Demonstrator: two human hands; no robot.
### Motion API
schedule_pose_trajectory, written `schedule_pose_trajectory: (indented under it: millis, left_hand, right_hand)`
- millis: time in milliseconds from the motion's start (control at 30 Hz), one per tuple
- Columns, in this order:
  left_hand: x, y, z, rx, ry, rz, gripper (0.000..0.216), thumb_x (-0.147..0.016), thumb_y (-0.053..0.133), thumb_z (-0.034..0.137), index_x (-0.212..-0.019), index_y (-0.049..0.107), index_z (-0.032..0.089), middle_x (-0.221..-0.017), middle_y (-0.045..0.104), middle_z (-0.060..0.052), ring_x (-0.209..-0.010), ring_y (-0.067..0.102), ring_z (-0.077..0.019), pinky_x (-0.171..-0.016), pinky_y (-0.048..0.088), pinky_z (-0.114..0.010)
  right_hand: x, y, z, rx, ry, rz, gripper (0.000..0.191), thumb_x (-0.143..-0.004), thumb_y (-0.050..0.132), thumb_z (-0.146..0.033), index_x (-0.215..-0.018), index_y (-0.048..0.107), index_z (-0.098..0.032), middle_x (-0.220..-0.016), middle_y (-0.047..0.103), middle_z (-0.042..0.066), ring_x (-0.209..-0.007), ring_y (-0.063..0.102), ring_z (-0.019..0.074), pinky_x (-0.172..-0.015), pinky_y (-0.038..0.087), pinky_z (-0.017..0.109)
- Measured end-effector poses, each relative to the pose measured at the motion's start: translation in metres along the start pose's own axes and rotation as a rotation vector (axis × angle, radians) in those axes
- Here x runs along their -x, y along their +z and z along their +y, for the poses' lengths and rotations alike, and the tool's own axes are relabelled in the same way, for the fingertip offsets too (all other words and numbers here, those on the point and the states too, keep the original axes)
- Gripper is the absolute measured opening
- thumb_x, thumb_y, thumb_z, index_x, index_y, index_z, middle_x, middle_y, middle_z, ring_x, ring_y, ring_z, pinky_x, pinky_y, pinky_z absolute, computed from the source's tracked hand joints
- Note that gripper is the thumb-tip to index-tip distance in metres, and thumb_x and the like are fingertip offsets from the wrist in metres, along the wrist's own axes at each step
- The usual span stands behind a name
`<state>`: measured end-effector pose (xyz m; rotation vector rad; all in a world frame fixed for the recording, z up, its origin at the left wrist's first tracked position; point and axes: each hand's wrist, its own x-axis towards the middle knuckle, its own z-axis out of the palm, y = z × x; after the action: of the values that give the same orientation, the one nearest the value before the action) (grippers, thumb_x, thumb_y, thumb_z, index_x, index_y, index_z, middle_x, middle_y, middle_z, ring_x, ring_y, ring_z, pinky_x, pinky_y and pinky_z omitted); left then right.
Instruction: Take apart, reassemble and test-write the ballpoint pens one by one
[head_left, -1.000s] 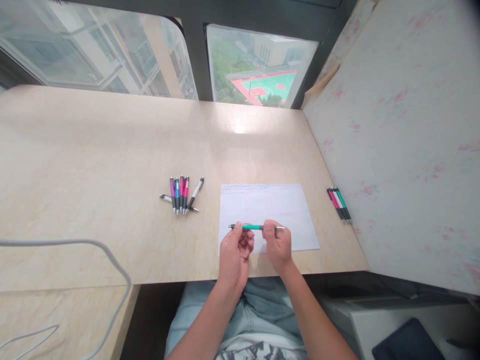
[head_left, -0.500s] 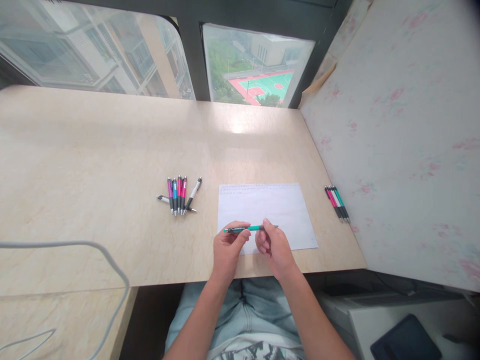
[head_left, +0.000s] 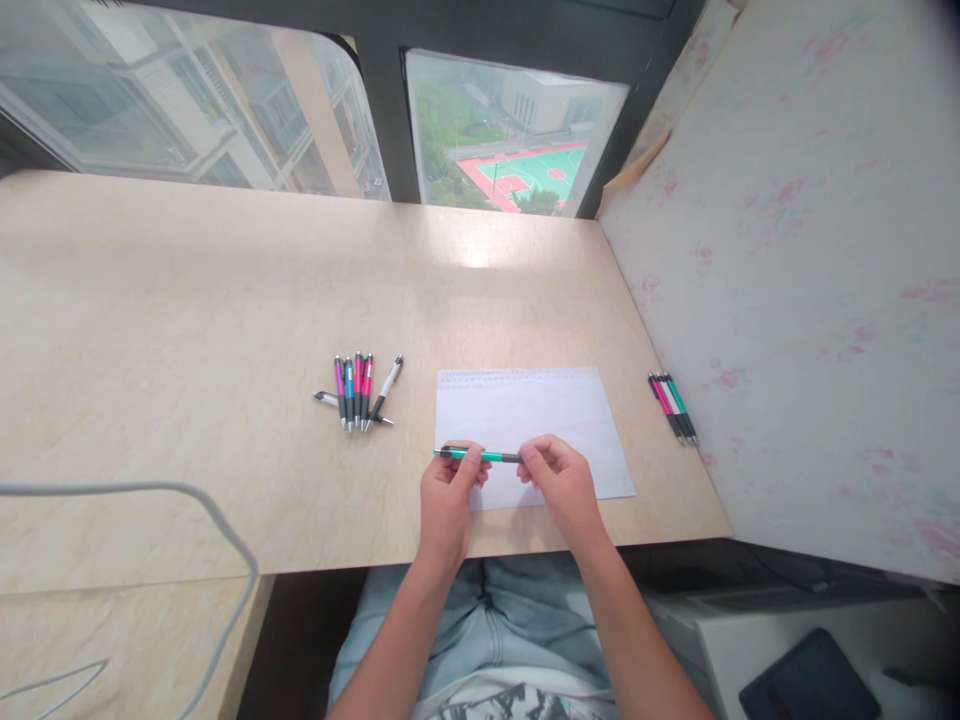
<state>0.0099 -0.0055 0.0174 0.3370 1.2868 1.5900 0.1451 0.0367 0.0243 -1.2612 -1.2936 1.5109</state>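
A green pen (head_left: 491,457) with black end parts lies level between my two hands, above the near part of a white sheet of paper (head_left: 536,415). Its clip end points left, where my left hand (head_left: 448,500) pinches the barrel between thumb and fingers. My right hand (head_left: 561,488) is closed on the dark grip at the other end, and its fingers hide the tip. Small rows of writing run along the top of the paper.
Several pens (head_left: 358,390) in purple, blue, pink and white lie grouped left of the paper, one beneath the others. More pens (head_left: 673,408) lie side by side near the right wall (head_left: 795,300). A grey cable (head_left: 150,489) crosses the desk (head_left: 225,300) at lower left.
The pen has shifted a little left and turned about its length, now showing more green barrel. My right fingers have closed around its grip end.
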Motion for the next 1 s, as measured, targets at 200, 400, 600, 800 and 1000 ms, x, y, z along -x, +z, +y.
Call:
schedule_pose_trajectory:
  millis: [200,400,600,800,1000]
  left_hand:
    - [-0.001,0.000,-0.001,0.091,-0.036,-0.003,0.025,-0.074,0.077,0.035,-0.085,0.066,0.015,-0.068,0.063,0.000,-0.060,0.052,-0.0087,-0.061,0.041,-0.022]
    - [-0.003,-0.004,-0.001,0.095,-0.010,-0.001,0.022,-0.075,0.076,0.034,-0.083,0.066,0.016,-0.067,0.061,0.001,-0.061,0.053,-0.0094,-0.062,0.041,-0.022]
    - [-0.007,-0.008,0.003,0.109,0.047,0.008,0.019,-0.074,0.077,0.030,-0.079,0.065,0.016,-0.066,0.056,0.003,-0.061,0.050,-0.0078,-0.062,0.040,-0.021]
    - [-0.005,-0.004,0.002,0.083,0.061,0.049,0.022,-0.073,0.077,0.033,-0.077,0.064,0.016,-0.063,0.056,0.004,-0.059,0.050,-0.0081,-0.061,0.040,-0.021]
    - [-0.005,-0.006,-0.002,0.048,0.070,0.084,0.024,-0.072,0.078,0.034,-0.081,0.065,0.016,-0.066,0.059,0.003,-0.062,0.053,-0.0092,-0.063,0.042,-0.023]
  right_hand:
    - [-0.003,-0.007,-0.001,0.093,-0.164,-0.062,0.026,-0.081,0.070,-0.032,-0.105,0.065,-0.024,-0.103,0.067,0.006,-0.099,0.062,0.0207,-0.072,0.050,0.028]
    - [-0.003,-0.006,-0.004,0.186,-0.071,-0.113,0.031,-0.093,0.052,-0.043,-0.077,0.067,-0.020,-0.073,0.068,0.004,-0.070,0.062,0.0170,-0.063,0.046,0.028]
    - [0.000,-0.004,-0.007,0.241,-0.156,-0.142,0.012,-0.084,0.066,-0.033,-0.084,0.067,-0.021,-0.082,0.069,0.003,-0.077,0.063,0.0179,-0.070,0.049,0.029]
    - [0.002,0.003,-0.003,0.156,-0.100,-0.149,0.025,-0.091,0.055,-0.042,-0.085,0.065,-0.020,-0.074,0.069,0.002,-0.073,0.064,0.0171,-0.065,0.048,0.027]
    - [0.003,0.004,-0.002,0.219,-0.134,-0.107,0.019,-0.088,0.060,-0.038,-0.081,0.066,-0.021,-0.077,0.069,0.003,-0.074,0.064,0.0180,-0.068,0.049,0.029]
